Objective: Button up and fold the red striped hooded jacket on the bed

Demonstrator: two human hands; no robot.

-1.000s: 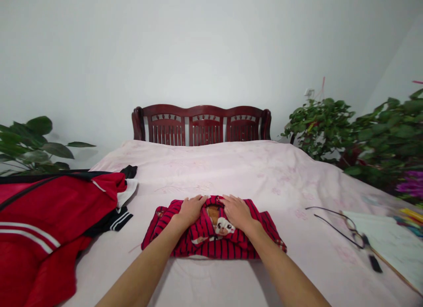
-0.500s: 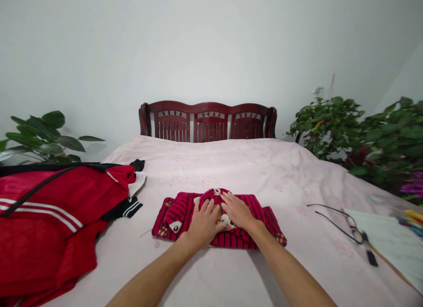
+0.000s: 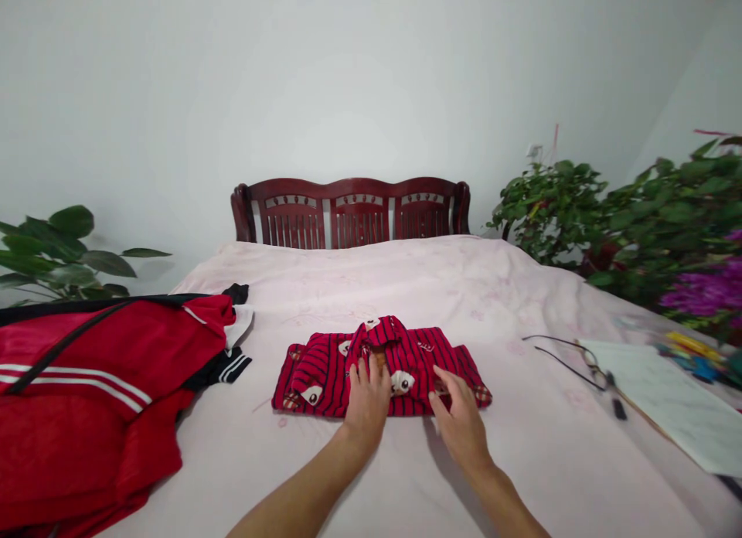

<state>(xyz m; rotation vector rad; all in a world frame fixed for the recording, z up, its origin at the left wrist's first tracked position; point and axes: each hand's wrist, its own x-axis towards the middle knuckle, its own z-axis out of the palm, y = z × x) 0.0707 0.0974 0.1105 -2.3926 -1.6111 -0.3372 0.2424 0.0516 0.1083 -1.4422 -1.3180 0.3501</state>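
A folded red shirt with black stripes and small cartoon faces (image 3: 330, 362) lies on the pale pink bedsheet (image 3: 417, 291) in front of me. My left hand (image 3: 366, 403) lies flat on its near edge at the middle, fingers spread. My right hand (image 3: 461, 418) is at the shirt's near right edge, fingers stretched out and slightly curled, the fingertips touching the fabric. Neither hand holds anything.
A heap of red sportswear with white and black stripes (image 3: 86, 383) covers the left side of the bed. Glasses (image 3: 583, 362), a sheet of paper (image 3: 666, 399) and coloured pens (image 3: 692, 352) lie at right. A dark wooden headboard (image 3: 351, 212) and leafy plants (image 3: 608, 213) stand behind.
Both hands slid toward me, from the top of the folded shirt to its near edge. The shirt now looks flatter and neater, with the collar showing at the far side.
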